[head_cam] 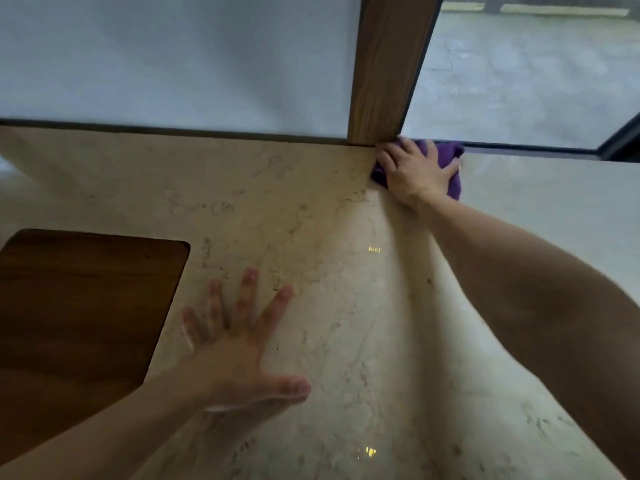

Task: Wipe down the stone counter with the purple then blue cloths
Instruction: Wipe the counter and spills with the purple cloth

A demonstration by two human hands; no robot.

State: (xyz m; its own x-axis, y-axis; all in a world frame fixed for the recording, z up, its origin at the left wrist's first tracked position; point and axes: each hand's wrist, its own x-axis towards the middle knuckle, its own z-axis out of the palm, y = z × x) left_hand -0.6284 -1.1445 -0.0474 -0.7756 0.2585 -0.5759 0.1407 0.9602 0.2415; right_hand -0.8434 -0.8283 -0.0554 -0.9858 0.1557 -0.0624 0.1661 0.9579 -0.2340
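**Wiping at the counter's far edge**

Stretching wide, the counter (311,220) runs back to a window with a wooden post (384,67). Left hand (239,344) lies flat, fingers spread, holding nothing. Right hand (414,171) presses the purple cloth (450,152) down beside the post's foot.

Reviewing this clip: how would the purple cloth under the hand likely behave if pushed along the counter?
The purple cloth looks bunched and soft under the right hand, so probably floppy, not stiff. On the polished stone counter it should slide easily. It likely folds or drags unevenly at the wooden post.
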